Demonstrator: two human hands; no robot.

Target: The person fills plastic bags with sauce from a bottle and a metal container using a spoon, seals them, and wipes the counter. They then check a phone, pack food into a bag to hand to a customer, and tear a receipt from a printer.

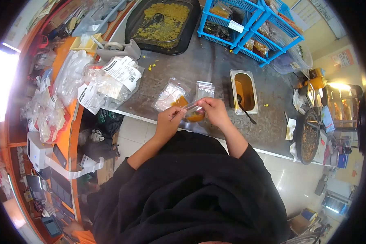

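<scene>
Between my two hands hangs a small clear plastic bag (195, 117) with orange-brown sauce in its lower part. My left hand (170, 121) pinches one top corner, and my right hand (212, 110) pinches the other. Just beyond my left hand, a filled sauce bag (181, 101) rests against a clear packet (170, 92). Flat clear bags (205, 89) lie in front of my right hand. To the right stands a rectangular metal container (250, 79) of brown sauce, a dark-handled ladle (246, 112) leaning out over its near rim.
At the back sit a black tray (135, 34) of yellow food and blue stacked baskets (232, 38). Labelled plastic packages (118, 77) and a tape dispenser (126, 51) are at left. A round dark pan (307, 140) stands far right. Another person's hand (72, 228) shows at lower left.
</scene>
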